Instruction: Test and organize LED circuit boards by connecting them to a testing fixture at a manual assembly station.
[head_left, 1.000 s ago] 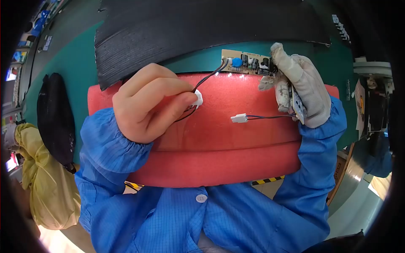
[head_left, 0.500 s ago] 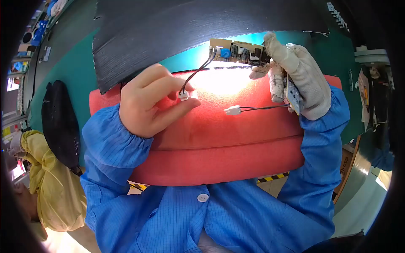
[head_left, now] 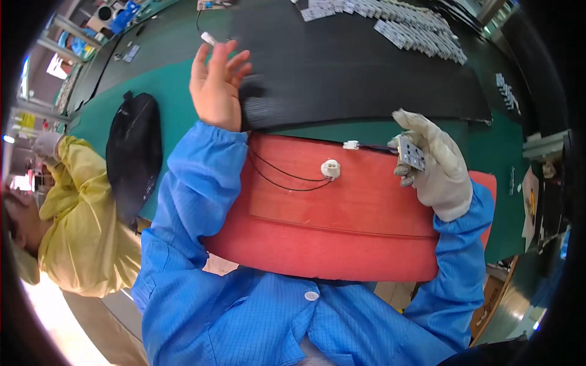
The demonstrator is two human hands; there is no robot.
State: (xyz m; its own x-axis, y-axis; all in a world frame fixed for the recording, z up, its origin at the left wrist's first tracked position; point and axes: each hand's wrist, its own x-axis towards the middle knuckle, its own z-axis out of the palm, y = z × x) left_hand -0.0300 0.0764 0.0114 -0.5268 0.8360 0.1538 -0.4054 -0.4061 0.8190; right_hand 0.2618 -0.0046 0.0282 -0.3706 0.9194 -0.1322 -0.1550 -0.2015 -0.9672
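My bare left hand (head_left: 218, 88) is raised over the left edge of the black mat, fingers apart. By its fingertips is a white connector (head_left: 208, 38), on a thin wire running up to a circuit board (head_left: 213, 3) cut off by the top edge. My gloved right hand (head_left: 436, 161) grips a small pale LED board (head_left: 412, 154) with square dots. From that board a dark lead runs left to a white plug (head_left: 351, 145) above the pad's far edge. A round white socket (head_left: 330, 169) with two black wires sits on the red pad (head_left: 342, 253).
Rows of LED boards (head_left: 421, 33) lie at the back of the black mat (head_left: 354, 79). A black bag (head_left: 134, 152) rests on the green table (head_left: 183, 79) to my left. Beyond it is a person in yellow sleeves (head_left: 82, 219).
My left hand has let go of the plug it pinched and moved up and away. The component-filled board has left my right hand. The bright light is gone, and the round socket now shows.
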